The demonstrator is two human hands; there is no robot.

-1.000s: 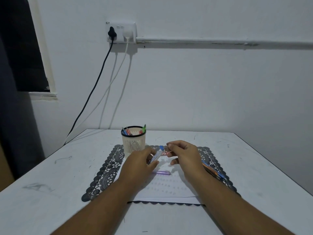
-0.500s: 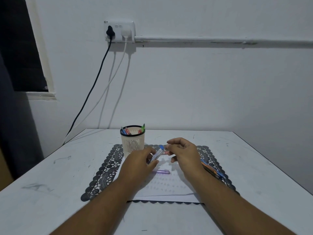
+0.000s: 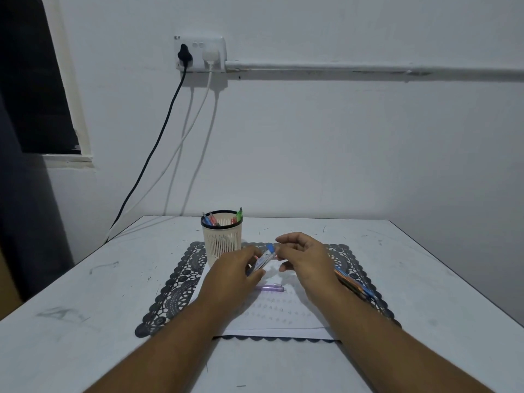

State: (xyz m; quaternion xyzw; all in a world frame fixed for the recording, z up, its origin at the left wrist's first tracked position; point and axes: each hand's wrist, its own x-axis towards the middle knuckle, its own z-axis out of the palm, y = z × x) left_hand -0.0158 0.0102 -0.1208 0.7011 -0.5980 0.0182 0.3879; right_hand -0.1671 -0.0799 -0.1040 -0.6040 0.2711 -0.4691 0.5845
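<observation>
Head view, one frame.

- Left hand (image 3: 232, 275): over the sheet (image 3: 272, 313), fingers curled round the lower half of a pen (image 3: 262, 259), thumb underneath. Firm hold.
- Pen: clear barrel, blue top end. It was held clear of the sheet, tilted, with the blue end pointing up and right toward the right hand. Lower end hidden in the left hand.
- Right hand (image 3: 306, 259): just right of the pen, fingers loosely curved and partly spread. Fingertips (image 3: 279, 252) were at the pen's blue end. Could not tell whether they pinched it or only touched it; the contact spot was too small and blurred.
- Purple cap (image 3: 270, 287): lay flat on the sheet, below and between the two hands, touched by neither.
- Sheet: white, with faint rows of marks, and lay on a dark lace mat (image 3: 175, 287).
- Cup (image 3: 222, 242): cream, slotted, black rim, upright on the mat's far left corner, near the left hand. Several pens stood in it.
- Two more pens (image 3: 354, 285), orange and blue, lay on the mat beside the right wrist, partly hidden by it.
- Mat sat on a white, scuffed table (image 3: 85, 307). Wall socket (image 3: 200, 53) above, one black and one white cable plugged in.
</observation>
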